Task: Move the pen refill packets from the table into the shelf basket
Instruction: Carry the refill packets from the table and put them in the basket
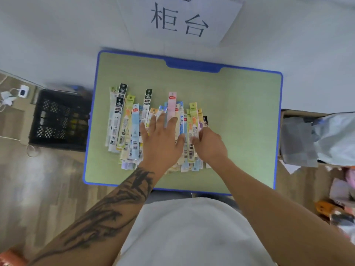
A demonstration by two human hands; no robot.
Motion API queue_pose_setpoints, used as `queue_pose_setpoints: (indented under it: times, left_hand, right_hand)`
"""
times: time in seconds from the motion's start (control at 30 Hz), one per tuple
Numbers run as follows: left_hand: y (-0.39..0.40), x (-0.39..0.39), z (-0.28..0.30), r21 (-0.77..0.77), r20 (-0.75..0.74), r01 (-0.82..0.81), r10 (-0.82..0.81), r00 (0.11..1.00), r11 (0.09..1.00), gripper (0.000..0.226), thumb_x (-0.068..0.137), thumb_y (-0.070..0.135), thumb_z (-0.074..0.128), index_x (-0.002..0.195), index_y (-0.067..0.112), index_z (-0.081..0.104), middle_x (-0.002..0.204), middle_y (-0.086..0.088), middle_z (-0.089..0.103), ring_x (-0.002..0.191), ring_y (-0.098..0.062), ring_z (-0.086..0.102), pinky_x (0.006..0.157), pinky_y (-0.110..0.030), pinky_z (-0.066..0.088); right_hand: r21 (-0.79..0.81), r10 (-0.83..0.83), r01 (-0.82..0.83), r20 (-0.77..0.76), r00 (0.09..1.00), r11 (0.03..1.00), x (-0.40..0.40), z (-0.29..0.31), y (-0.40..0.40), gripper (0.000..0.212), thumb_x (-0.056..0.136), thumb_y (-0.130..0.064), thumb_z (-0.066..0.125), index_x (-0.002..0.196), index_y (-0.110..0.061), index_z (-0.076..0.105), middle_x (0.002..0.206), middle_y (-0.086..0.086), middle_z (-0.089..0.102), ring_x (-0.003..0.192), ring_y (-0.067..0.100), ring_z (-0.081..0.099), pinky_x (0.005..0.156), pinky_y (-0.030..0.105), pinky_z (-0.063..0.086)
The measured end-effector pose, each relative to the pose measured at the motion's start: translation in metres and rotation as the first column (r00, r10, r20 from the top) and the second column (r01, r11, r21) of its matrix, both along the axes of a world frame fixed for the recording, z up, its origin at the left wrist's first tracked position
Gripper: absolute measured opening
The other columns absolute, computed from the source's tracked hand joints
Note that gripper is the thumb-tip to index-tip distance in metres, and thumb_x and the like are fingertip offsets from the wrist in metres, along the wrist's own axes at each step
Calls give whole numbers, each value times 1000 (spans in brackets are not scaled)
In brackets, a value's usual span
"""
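One green table [240, 116] with a blue rim stood in view. On it lay a heap of pen refill packets [126, 127], overlapping too closely for an exact count; at least fifteen showed. Two hands were there, the left hand [161, 143] and the right hand [209, 144], both over the heap. One black crate [59, 120] sat left of the table. One paper sign [178, 20] lay beyond it, bearing two written characters.
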State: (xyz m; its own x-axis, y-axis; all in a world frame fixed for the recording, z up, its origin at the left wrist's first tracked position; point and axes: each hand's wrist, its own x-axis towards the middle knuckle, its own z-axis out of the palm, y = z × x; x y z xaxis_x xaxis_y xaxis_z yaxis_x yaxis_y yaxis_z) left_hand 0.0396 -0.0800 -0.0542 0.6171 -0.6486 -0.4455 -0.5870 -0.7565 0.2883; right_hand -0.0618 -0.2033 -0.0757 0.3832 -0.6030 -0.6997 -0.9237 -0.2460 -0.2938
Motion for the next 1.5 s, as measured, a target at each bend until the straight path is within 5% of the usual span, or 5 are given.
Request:
queue_pose_setpoints:
  times: [0.23,0.37,0.53,1.1,1.5]
  left_hand:
    - [-2,-3,20,-224,-150,-120,88,985,967,44,102,45,52,142,25,55,145,-5,56,132,-26,53,110,-46,39]
    - [-13,-9,40,-132,-679,-517,303,669,846,26,100,46,64,121,31,67,108,8,73,97,-8,68,88,-33,54]
    - [-12,-14,43,-120,-803,-663,321,503,739,24,99,28,70,79,15,66,66,6,66,71,-13,63,78,-44,59]
    - [-6,-8,19,15,-784,-648,410,465,762,34,100,32,69,83,3,63,78,-9,48,71,-21,46,67,-38,52]
    - [-31,-39,40,-45,-802,-538,291,522,842,14,103,18,64,107,22,76,106,0,77,85,-5,65,65,-16,51]
  right_hand:
    - [77,-234,222,243,941,972,-19,19,1,29,101,-34,63,82,-15,53,70,-1,54,60,15,49,56,29,37]
    - [300,-371,268,375,849,916,-22,59,5,39,97,-37,71,77,-7,58,58,-4,54,47,7,43,48,18,38]
    - [425,-307,129,382,872,896,-31,73,16,42,97,-31,71,76,1,55,58,-2,51,51,11,40,48,24,33]
    - [89,-353,343,163,921,935,-15,-15,-7,24,93,-29,75,81,-14,60,73,0,63,70,20,60,72,32,51]
    - [460,-753,597,368,545,657,-89,48,6,22,87,-11,82,87,-9,60,70,2,66,47,2,52,46,15,40]
